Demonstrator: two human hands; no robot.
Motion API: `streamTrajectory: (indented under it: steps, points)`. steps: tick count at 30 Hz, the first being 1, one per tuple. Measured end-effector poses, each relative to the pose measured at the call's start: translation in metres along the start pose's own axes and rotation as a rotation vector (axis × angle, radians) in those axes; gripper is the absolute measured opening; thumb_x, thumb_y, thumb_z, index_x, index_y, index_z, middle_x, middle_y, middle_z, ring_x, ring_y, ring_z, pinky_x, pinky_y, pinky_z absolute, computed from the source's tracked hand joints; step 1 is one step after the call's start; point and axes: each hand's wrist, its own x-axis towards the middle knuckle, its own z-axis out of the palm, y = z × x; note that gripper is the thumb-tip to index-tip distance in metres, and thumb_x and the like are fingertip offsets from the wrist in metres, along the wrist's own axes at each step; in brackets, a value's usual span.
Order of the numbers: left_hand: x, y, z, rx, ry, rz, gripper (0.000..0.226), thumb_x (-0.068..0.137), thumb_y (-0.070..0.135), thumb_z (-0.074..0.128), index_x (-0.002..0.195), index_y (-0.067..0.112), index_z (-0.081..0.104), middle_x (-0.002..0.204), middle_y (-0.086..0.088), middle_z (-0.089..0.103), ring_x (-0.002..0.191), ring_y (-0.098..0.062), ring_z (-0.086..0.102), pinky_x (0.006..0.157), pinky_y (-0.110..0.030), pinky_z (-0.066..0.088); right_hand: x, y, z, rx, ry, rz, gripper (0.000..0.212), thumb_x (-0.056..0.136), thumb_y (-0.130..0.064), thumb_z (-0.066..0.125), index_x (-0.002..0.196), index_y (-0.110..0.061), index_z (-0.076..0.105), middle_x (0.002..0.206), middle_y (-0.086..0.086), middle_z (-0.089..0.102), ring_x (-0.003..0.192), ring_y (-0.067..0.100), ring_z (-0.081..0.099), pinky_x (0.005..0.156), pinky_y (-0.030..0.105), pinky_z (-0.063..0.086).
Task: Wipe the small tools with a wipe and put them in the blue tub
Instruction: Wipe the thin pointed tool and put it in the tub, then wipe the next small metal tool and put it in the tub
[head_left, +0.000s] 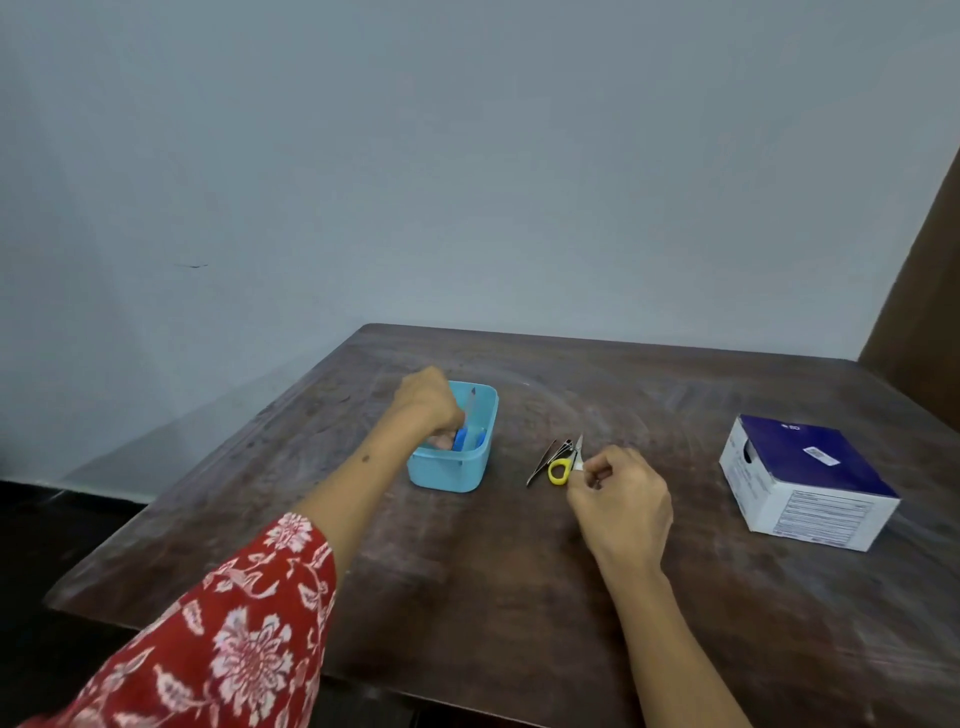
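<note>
A person works at a dark wooden table (519, 571). The step in hand appears to be the deposit of a wiped tool: the left hand (428, 402) reaches down into the blue tub (452, 470), fingers curled, seemingly around the blue-handled tool (460, 439) that stands in the tub beside a slim grey blade or file (471, 402) leaning against the far wall; the fingertips are hidden by the tub's rim, so the grip itself cannot be told for certain. The left forearm extends from a red floral sleeve (234, 623), wrist bent downward over the tub's near left corner.

The right hand (618, 499) rests on the table well to the right of the tub, fingers curled, thumb and forefinger pinching a small white wipe (578, 464). Just beside that pinch lie the tools not yet stowed: yellow-handled scissors (561, 467) and a pair of dark tweezers (543, 461), touching or nearly touching each other.

The next move, by judgement, calls for the left hand to let go and withdraw, then to pick up the scissors or tweezers so that the wipe can be drawn along the metal. A blue-and-white box (810, 480), probably the wipe supply, stands apart at the right.
</note>
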Motion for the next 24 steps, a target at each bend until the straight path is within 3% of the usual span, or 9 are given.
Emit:
streamTrajectory:
  steps: [2,5,7,9,12,14,19,22,24]
  points:
    - [0.003,0.003,0.005,0.078,-0.012,-0.031,0.017,0.08,0.004,0.059,0.064,0.005,0.052,0.06,-0.005,0.063,0.054,-0.014,0.065,0.045,-0.018,0.051,0.0,0.0,-0.001,-0.003,-0.004,0.009,0.013,0.068,-0.013,0.07,0.062,-0.017,0.059,0.071,-0.002,0.061,0.07,0.028,0.059,0.062,0.032,0.045]
    - [0.007,0.003,0.012,0.174,-0.024,-0.042,0.013,0.08,0.008,0.063,0.076,0.004,0.052,0.1,-0.011,0.065,0.08,-0.021,0.065,0.06,-0.025,0.051,0.0,-0.001,-0.001,-0.001,-0.005,0.015,0.013,0.068,-0.013,0.07,0.062,-0.018,0.059,0.072,-0.002,0.062,0.07,0.028,0.059,0.062,0.032,0.045]
    - [0.009,0.002,0.013,0.204,-0.036,-0.042,0.017,0.08,0.01,0.064,0.094,0.003,0.056,0.108,-0.011,0.063,0.087,-0.022,0.064,0.062,-0.024,0.049,-0.001,-0.001,-0.001,-0.003,0.005,0.023,0.013,0.068,-0.013,0.069,0.062,-0.018,0.059,0.072,-0.001,0.062,0.069,0.029,0.059,0.062,0.032,0.045]
    - [0.01,0.001,0.013,0.233,-0.05,-0.035,0.022,0.081,0.012,0.065,0.1,0.004,0.056,0.107,-0.01,0.063,0.09,-0.022,0.064,0.064,-0.024,0.049,-0.001,-0.001,0.0,-0.015,0.01,0.028,0.012,0.068,-0.014,0.069,0.063,-0.018,0.06,0.073,-0.002,0.063,0.069,0.029,0.059,0.063,0.033,0.046]
    - [0.01,0.003,0.014,0.254,-0.045,-0.005,0.012,0.082,0.009,0.063,0.089,0.005,0.054,0.095,-0.01,0.062,0.078,-0.021,0.061,0.05,-0.023,0.045,-0.001,-0.001,0.0,-0.025,0.013,0.015,0.01,0.068,-0.015,0.069,0.064,-0.018,0.061,0.073,-0.003,0.062,0.07,0.027,0.059,0.064,0.032,0.046]
    - [0.009,0.005,0.013,0.247,0.003,0.011,0.007,0.083,0.004,0.06,0.083,0.004,0.053,0.089,-0.013,0.063,0.074,-0.022,0.06,0.048,-0.023,0.045,-0.001,-0.002,0.0,-0.002,0.039,0.018,0.008,0.069,-0.015,0.069,0.067,-0.018,0.062,0.073,-0.003,0.062,0.07,0.025,0.06,0.063,0.029,0.043]
    - [-0.014,0.017,0.012,0.172,0.383,0.331,0.017,0.079,-0.002,0.049,0.063,0.005,0.05,0.065,-0.018,0.052,0.063,-0.038,0.049,0.056,-0.035,0.039,0.003,-0.001,-0.001,0.233,0.166,0.07,0.007,0.077,-0.014,0.067,0.083,-0.018,0.066,0.074,-0.003,0.065,0.069,0.016,0.061,0.066,0.027,0.046]
    - [-0.04,0.03,0.034,0.181,0.349,0.578,0.015,0.083,0.005,0.047,0.071,0.006,0.057,0.078,-0.018,0.063,0.076,-0.039,0.058,0.066,-0.041,0.045,0.008,0.0,-0.003,0.398,0.265,0.178,0.014,0.08,-0.008,0.063,0.089,-0.018,0.068,0.074,-0.001,0.066,0.07,0.015,0.061,0.065,0.019,0.044]
    - [-0.059,0.038,0.054,0.297,0.239,0.612,0.014,0.086,0.006,0.048,0.086,0.005,0.062,0.092,-0.017,0.065,0.089,-0.036,0.061,0.072,-0.041,0.047,0.009,0.003,-0.004,0.436,0.292,0.257,0.016,0.08,-0.007,0.061,0.089,-0.018,0.069,0.078,0.001,0.067,0.072,0.016,0.061,0.068,0.021,0.044]
